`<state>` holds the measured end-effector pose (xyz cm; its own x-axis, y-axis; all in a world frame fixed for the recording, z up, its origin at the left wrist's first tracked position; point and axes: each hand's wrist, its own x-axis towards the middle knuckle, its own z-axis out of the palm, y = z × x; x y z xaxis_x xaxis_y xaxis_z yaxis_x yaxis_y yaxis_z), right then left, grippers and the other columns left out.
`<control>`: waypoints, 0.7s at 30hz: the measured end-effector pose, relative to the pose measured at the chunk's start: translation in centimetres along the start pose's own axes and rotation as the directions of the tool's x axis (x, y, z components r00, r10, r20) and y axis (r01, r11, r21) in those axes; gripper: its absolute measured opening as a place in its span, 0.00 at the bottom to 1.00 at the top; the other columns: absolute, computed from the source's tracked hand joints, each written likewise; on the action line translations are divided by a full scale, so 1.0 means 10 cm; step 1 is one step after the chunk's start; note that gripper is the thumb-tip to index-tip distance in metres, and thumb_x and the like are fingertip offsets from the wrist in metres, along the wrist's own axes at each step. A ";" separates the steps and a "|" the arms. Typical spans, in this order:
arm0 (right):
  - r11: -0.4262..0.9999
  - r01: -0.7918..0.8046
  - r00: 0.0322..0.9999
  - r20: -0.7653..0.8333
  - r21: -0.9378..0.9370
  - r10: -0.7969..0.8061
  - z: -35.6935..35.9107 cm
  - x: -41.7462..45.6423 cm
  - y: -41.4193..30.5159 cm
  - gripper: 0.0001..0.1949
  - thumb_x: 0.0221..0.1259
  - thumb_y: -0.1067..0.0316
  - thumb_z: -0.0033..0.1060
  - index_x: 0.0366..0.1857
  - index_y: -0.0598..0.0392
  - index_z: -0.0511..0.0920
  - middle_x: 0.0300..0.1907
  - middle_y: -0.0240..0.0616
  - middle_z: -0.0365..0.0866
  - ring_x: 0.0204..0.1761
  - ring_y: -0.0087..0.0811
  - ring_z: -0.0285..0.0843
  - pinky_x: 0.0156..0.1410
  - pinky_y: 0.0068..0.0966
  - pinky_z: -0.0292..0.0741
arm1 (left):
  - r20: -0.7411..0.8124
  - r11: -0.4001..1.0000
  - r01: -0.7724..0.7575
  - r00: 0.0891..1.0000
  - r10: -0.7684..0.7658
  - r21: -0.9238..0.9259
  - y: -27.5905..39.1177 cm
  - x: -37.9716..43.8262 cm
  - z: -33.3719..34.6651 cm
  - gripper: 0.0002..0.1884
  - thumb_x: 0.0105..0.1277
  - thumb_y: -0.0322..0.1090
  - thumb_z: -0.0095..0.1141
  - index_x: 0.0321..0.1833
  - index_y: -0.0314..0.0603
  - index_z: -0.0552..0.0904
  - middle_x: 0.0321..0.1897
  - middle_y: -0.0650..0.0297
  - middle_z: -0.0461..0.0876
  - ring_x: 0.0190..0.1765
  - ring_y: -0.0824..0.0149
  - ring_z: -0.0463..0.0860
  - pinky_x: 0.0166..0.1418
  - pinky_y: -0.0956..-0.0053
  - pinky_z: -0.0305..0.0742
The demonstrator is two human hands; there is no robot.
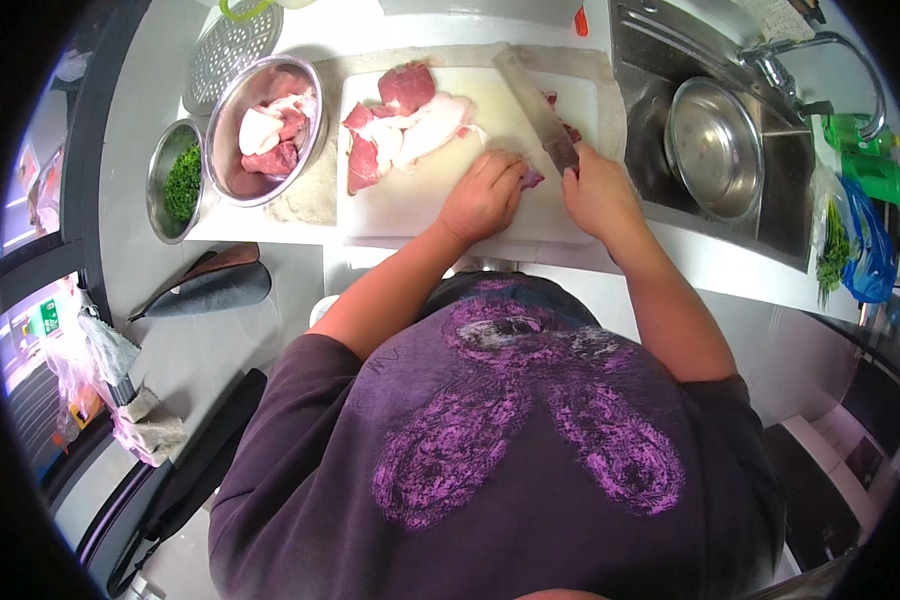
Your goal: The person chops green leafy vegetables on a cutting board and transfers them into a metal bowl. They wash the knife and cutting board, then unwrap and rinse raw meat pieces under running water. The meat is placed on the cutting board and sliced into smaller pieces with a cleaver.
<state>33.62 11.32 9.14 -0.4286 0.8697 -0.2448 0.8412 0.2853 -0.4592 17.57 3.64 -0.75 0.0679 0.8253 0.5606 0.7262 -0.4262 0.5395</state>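
Observation:
My right hand (600, 191) grips a wide-bladed kitchen knife (534, 105), whose blade points away from me over the right part of a white cutting board (420, 214). My left hand (489, 187) presses down on a small piece of raw meat (531, 178) just left of the knife; most of that piece is hidden under the fingers. Larger chunks of raw red meat (406, 88) and a pale slab of fat (435, 131) lie on the board's left half. Some dark red cut bits (570, 131) show beyond the blade, partly covered by it.
Left of the board stand a steel bowl (229, 176) of raw meat pieces and a smaller bowl (157, 214) of chopped greens. A perforated steel plate (232, 49) lies behind them. To the right, a sink (645, 180) holds a metal basin (720, 150) near the faucet (780, 75).

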 end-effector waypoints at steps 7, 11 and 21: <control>0.993 0.057 0.977 0.209 -0.103 -0.034 0.09 -0.32 -0.07 0.09 0.59 0.73 0.47 0.41 0.64 0.72 0.38 0.61 0.82 0.42 0.61 0.81 0.49 0.51 0.76 | 0.048 1.000 -0.008 0.999 0.009 -0.019 -0.01 0.02 0.01 0.10 0.55 0.22 0.60 0.41 0.33 0.81 0.41 0.54 0.79 0.48 0.51 0.79 0.54 0.63 0.77; 0.989 -0.001 0.960 0.276 -0.145 0.041 -0.02 -0.57 -0.03 0.09 0.58 0.74 0.48 0.40 0.64 0.72 0.37 0.62 0.82 0.42 0.61 0.81 0.48 0.53 0.75 | 0.013 1.000 -0.017 1.000 0.017 0.000 0.00 0.02 0.01 0.07 0.54 0.24 0.57 0.36 0.34 0.81 0.41 0.55 0.80 0.46 0.53 0.79 0.53 0.64 0.77; 0.996 0.037 0.992 0.115 0.083 -0.047 0.25 0.29 -0.01 0.14 0.57 0.70 0.51 0.45 0.66 0.76 0.40 0.63 0.82 0.46 0.61 0.80 0.54 0.47 0.76 | 0.026 0.998 -0.017 0.999 0.018 -0.055 -0.03 0.04 -0.05 0.08 0.54 0.22 0.59 0.38 0.33 0.80 0.40 0.52 0.80 0.45 0.51 0.79 0.51 0.62 0.77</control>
<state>31.48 12.79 6.35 -0.5023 0.8035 -0.3195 0.7946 0.2832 -0.5370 17.02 3.96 -0.39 0.0988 0.8266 0.5540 0.6865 -0.4597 0.5634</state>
